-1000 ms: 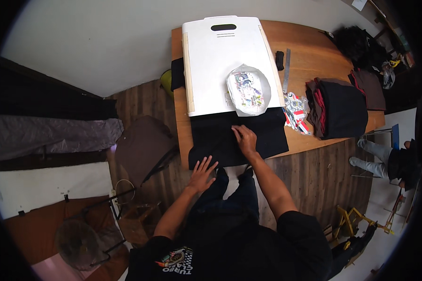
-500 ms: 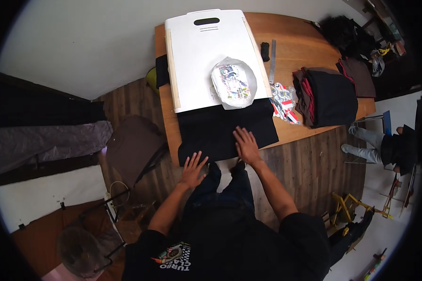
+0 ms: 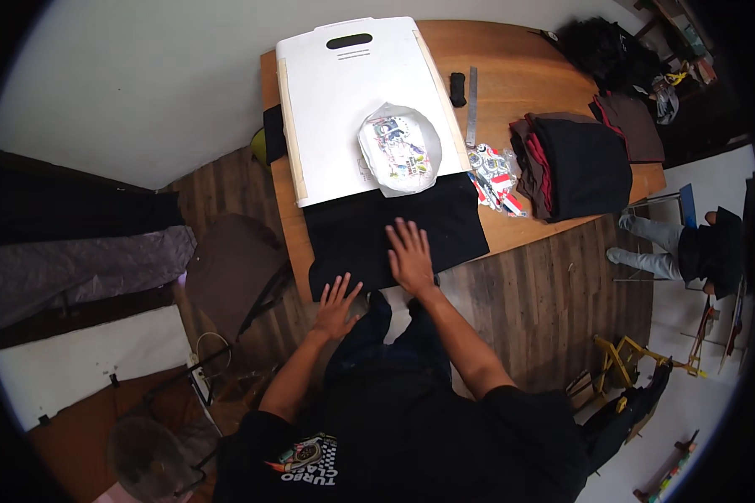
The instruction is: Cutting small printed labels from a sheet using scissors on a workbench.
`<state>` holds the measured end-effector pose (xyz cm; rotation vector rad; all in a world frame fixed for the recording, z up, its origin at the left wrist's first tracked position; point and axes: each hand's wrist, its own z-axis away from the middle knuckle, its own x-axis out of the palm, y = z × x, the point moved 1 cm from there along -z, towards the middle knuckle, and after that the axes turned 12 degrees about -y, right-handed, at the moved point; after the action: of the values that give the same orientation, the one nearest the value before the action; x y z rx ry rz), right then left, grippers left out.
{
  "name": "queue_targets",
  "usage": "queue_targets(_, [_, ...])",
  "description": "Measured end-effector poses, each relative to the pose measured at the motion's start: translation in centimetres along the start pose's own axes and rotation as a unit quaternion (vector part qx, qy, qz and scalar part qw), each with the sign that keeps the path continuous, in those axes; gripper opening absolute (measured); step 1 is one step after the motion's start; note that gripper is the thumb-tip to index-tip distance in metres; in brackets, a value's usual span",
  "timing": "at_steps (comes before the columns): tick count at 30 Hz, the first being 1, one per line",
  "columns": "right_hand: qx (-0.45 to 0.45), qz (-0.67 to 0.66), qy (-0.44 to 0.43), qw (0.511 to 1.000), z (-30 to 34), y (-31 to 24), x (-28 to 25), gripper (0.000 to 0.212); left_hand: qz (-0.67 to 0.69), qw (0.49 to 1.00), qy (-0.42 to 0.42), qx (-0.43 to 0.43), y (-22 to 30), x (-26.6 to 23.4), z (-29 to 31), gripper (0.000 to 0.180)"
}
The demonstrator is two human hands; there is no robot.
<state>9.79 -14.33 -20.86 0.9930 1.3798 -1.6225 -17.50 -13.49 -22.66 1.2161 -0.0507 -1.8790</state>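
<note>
A piece of black cloth (image 3: 449,214) lies flat along the near edge of the table, its far part under a white board (image 3: 323,109) with a handle slot. My right hand (image 3: 411,258) rests on the cloth, palm down and fingers stretched out. At the cloth's near left corner, my left hand (image 3: 335,312) has its fingers spread, with the fingertips over the edge. Neither hand holds anything. Beyond my right hand, a white plastic bag (image 3: 429,138), its mouth folded open, stands on the board with printed stickers inside.
Right of the board, loose stickers (image 3: 497,180), a metal ruler (image 3: 472,105) and a small black object (image 3: 457,89) lie on the wooden table (image 3: 512,71). Folded dark cloths (image 3: 579,163) are piled further right. A brown-covered seat (image 3: 235,268) stands at left; another person (image 3: 696,251) is at far right.
My right hand has slid a little to the left across the black cloth. My left hand stays by the near left corner. The whole view has shifted slightly.
</note>
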Motion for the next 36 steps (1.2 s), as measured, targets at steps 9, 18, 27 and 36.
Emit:
queue_targets(9, [0.369,-0.056,0.173,0.911,7.8,5.8,4.2,0.067,0.006,0.999,-0.027,-0.022,-0.3,0.0,0.0,0.088])
queue_targets(18, [-0.044,-0.012,-0.118,0.992,1.9,8.6,-6.8,0.058,0.015,1.0,-0.018,-0.012,-0.2,-0.1,-0.2,0.088])
queue_targets(27, [0.107,-0.003,-0.367,0.924,0.3,8.4,-9.7,0.03,0.024,1.0,0.012,-0.015,0.3,0.1,-0.4,0.087])
queue_targets(36, [-0.021,-0.03,-0.389,0.921,2.0,10.7,-3.6,0.037,0.036,0.997,0.059,-0.022,0.7,0.0,-0.8,0.076])
